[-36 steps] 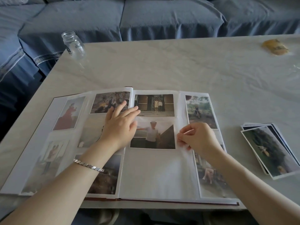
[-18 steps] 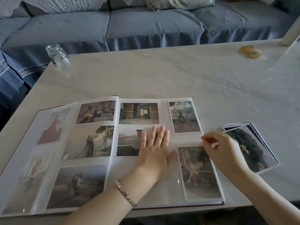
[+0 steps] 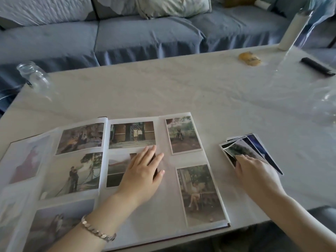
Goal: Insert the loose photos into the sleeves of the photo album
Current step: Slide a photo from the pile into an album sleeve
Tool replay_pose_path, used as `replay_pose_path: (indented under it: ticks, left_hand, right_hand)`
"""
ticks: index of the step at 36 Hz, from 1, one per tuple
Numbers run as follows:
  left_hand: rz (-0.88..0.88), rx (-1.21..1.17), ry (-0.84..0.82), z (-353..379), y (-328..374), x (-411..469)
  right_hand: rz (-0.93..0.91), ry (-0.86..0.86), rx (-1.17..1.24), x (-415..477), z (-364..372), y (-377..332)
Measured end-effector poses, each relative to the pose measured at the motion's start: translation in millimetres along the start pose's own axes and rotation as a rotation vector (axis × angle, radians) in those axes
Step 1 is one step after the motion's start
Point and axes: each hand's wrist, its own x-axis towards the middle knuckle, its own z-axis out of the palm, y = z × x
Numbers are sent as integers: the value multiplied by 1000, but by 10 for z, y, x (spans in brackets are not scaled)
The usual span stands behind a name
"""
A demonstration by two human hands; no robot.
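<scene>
Open photo album (image 3: 163, 206) lying along the near edge of the desk (image 3: 200, 91), four photos sleeved in its right page. Left hand (image 3: 143, 171) flat on that page, fingers straight and slightly spread, covering part of the middle photo (image 3: 116, 171). Fanned stack of loose photos (image 3: 244, 149) just right of the album, with a strip of desk showing between their edges. Right hand (image 3: 254, 171) on the stack's near end; whether its fingers pinch a print cannot be told. Desk surface runs wide from the album's far edge to the glass jar (image 3: 34, 77) at the far left corner.
</scene>
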Motion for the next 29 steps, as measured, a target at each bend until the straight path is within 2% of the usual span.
replay_pose_path:
  ticks: [3,6,9,11,14,15,16,19,22,25,27,29]
  left_hand:
    - [-12,-67,30,-41,27,7]
    - [-56,-253,154,-85,68,21]
    - [-165,-564,255,-194,188,25]
    - [-296,-847,227,-314,305,30]
    - [-428,-1503,-26,-477,443,56]
    - [-445,-1637,-88,-514,478,49]
    - [-438,-1666,-94,-516,497,49]
    - [-450,-1437,127,-436,482,65]
    - [-429,-1281,244,-452,415,37]
    - [-365,-1219,283,-495,320,-38]
    - [-318,-1198,293,-509,275,-92]
    - [-295,-1161,287,-504,237,-136]
  right_hand:
    - [64,-23,-65,12,-51,7]
    - [51,169,54,28,-69,23]
    - [-201,556,283,-4,-110,-36]
    - [-424,683,365,-33,-131,-151]
    - [-685,652,394,-94,-128,-346]
    - [-750,624,390,-116,-131,-412]
    - [-805,595,386,-131,-123,-470]
    - [-872,472,422,-138,-86,-600]
    - [-715,411,601,-131,-80,-664]
    - [-360,300,845,-140,-197,-705]
    - [-104,127,1008,-128,-257,-705]
    - [20,-76,1193,-89,-279,-677]
